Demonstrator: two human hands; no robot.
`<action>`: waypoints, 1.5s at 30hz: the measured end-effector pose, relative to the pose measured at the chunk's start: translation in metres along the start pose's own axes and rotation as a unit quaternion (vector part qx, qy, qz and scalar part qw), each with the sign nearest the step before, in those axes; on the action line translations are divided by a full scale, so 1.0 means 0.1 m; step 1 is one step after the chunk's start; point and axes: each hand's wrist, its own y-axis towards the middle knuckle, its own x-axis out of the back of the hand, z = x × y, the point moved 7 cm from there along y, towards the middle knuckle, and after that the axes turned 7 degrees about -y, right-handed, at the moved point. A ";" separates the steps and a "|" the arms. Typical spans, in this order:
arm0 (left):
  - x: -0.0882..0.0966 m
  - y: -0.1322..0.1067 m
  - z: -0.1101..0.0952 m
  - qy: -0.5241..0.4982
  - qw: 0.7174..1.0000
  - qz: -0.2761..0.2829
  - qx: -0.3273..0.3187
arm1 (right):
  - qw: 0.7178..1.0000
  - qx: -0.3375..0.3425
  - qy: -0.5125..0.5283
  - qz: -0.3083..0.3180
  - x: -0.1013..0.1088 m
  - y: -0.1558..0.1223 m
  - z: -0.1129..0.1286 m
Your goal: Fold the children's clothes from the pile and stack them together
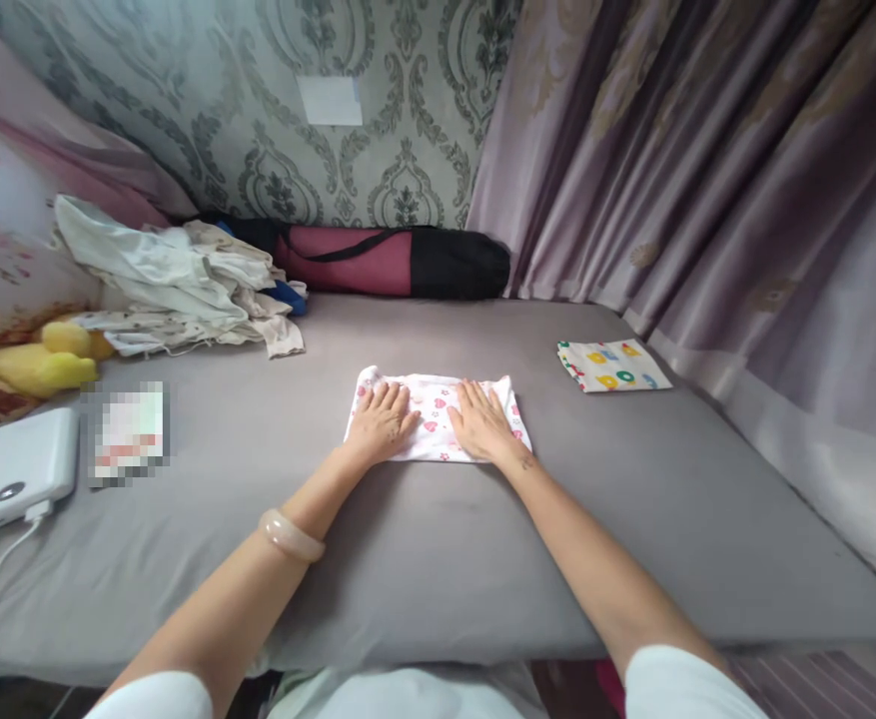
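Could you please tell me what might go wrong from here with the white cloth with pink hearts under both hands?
The far left corner of the white cloth with pink hearts looks puffed up beyond the left hand, so pressing down might set a crease there. The smooth pale bangle on the left forearm might slide forward and catch the cloth.

Count two bare hands: one left hand (385, 419), one right hand (482, 417). Count two patterned cloths: one heart-print cloth (434, 409), one multicolour-print cloth (615, 365). Tally two white sleeves (157, 694), one bangle (292, 537), one long bag (374, 275), one heap of clothes (175, 268), one white wall patch (331, 101). Log one white device (29, 454), one cable (37, 512), one pixelated item (129, 434). Cannot count garments in heap.
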 end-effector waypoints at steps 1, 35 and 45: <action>0.02 0.01 0.04 -0.006 1.000 -0.003 0.012 | 1.000 -0.005 -0.003 -0.012 0.02 -0.01 -0.04; -0.07 0.28 -0.45 -0.065 0.996 0.008 -0.057 | 0.898 -0.304 0.315 0.035 -0.02 -0.30 -1.07; -0.19 0.26 -0.46 -0.033 0.996 -0.046 -0.066 | 0.683 -0.253 0.682 0.072 0.14 -0.22 -0.68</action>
